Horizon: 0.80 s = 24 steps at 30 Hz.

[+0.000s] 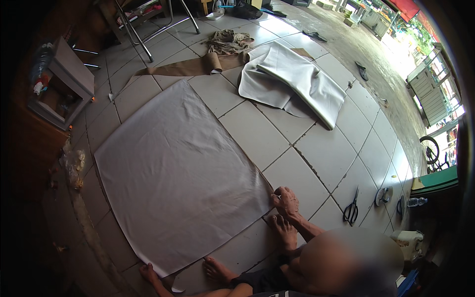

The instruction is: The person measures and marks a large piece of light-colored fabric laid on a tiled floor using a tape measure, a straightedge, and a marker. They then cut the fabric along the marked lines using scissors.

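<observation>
A large, roughly square sheet of grey leather-like fabric (pixel 180 173) lies spread over the tiled floor in front of me, with slight wrinkles. My left hand (pixel 148 272) is closed at its near left corner, pinching the edge. At the near right corner, my right hand (pixel 286 202) has its fingers curled in and closed on the fabric. Both hands stay low, by the floor, and the fingertips are partly hidden. One bare foot (pixel 217 270) rests just off the near edge, the other (pixel 283 231) beside my right hand.
Beyond the sheet lie a folded silver-grey piece (pixel 292 81), a brown strip (pixel 183 68) and a crumpled cloth (pixel 228 41). Black-handled scissors (pixel 351 210) and a tape roll (pixel 383 196) are on the right. A small cabinet (pixel 69 81) stands left, metal chair legs (pixel 148 44) behind.
</observation>
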Available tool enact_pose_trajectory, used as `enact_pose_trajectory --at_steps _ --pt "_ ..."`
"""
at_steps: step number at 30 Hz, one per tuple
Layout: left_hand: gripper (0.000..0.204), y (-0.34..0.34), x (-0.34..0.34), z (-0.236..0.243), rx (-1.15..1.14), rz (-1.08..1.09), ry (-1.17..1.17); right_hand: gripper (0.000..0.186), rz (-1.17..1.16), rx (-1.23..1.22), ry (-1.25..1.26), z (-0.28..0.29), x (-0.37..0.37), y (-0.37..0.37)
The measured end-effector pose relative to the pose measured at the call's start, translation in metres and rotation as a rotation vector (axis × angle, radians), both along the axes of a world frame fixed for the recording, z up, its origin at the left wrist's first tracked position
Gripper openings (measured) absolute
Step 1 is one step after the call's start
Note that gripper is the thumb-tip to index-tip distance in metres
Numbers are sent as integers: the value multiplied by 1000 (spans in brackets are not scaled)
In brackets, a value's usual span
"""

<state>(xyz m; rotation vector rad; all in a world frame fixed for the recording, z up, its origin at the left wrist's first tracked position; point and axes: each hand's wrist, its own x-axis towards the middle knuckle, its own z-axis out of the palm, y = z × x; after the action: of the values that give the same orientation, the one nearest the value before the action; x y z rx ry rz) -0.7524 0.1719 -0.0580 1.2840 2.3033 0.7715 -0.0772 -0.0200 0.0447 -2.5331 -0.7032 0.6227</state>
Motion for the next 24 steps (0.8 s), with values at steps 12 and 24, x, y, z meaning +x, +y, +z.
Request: enact_pose_trajectory --at_steps 12,24 --pt "51 10 -1 13 -116 -72 -65 22 121 -2 -224 2 -5 1" --pt "51 6 20 41 -88 -82 -395 40 32 -64 104 -10 7 1"
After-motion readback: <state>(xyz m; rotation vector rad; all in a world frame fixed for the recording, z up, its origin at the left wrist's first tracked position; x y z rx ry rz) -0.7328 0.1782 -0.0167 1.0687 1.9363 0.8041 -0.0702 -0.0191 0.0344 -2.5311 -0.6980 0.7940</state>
